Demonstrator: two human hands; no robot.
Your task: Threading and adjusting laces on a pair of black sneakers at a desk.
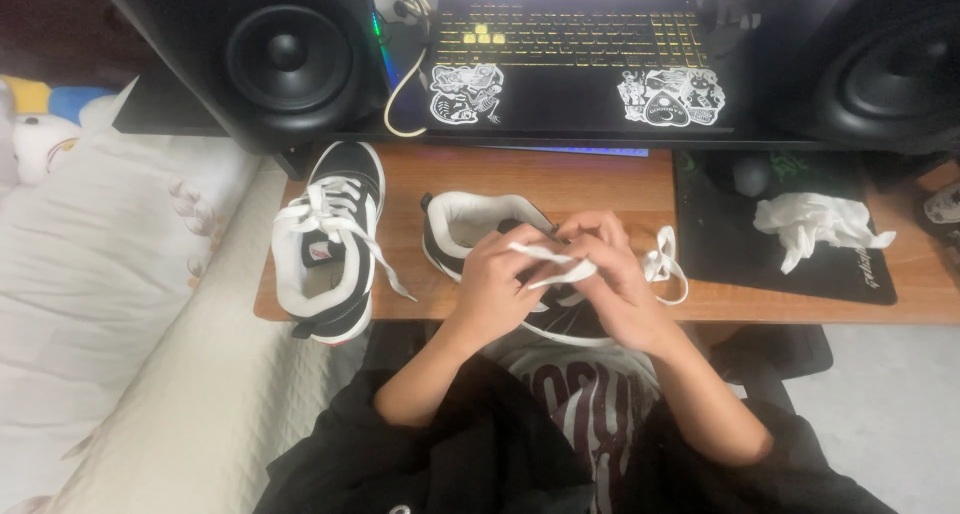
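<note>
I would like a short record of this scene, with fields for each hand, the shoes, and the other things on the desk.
left hand: pinches a white lace over the unlaced shoe
right hand: grips the same lace
unlaced shoe: black and white, under both hands
laced shoe: on the desk's left edge
desk: wooden
other things: laptop, two speakers, crumpled white cloth on a black mat

Black pushed-up sleeves, dark tee with maroon print.
</note>
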